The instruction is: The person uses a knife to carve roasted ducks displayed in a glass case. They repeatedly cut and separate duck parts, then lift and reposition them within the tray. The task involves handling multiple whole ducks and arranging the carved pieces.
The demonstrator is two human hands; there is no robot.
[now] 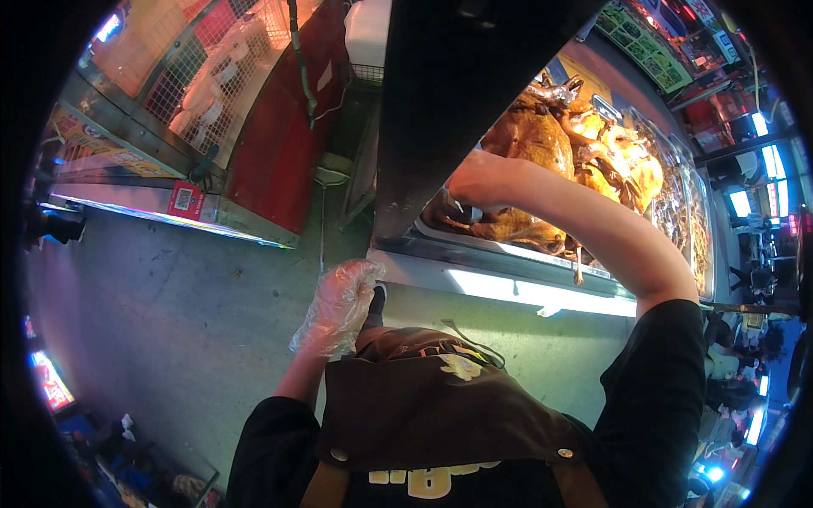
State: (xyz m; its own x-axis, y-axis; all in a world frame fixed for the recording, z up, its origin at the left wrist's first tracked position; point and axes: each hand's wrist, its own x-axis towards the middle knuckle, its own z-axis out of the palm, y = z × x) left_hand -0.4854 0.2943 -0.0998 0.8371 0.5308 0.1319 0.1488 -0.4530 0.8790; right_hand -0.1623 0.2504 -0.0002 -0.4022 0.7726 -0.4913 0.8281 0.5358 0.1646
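My left hand, in a clear plastic glove, is beside the counter's near left corner. Its fingers are curled closed, and whatever they may hold is hidden. My bare right arm reaches over the tray to the counter's left end. There my right hand is at the edge of a black panel, close to the roast birds. Its fingers are hidden. Several glossy brown roast birds lie heaped in the lit metal tray. A thin leg hangs over the tray's front edge.
A brown apron covers my front. At the left stands a red-sided stall with wire mesh and a lit lower edge. More food lies farther right along the counter. Lit signs and people are beyond. Grey floor lies between the stalls.
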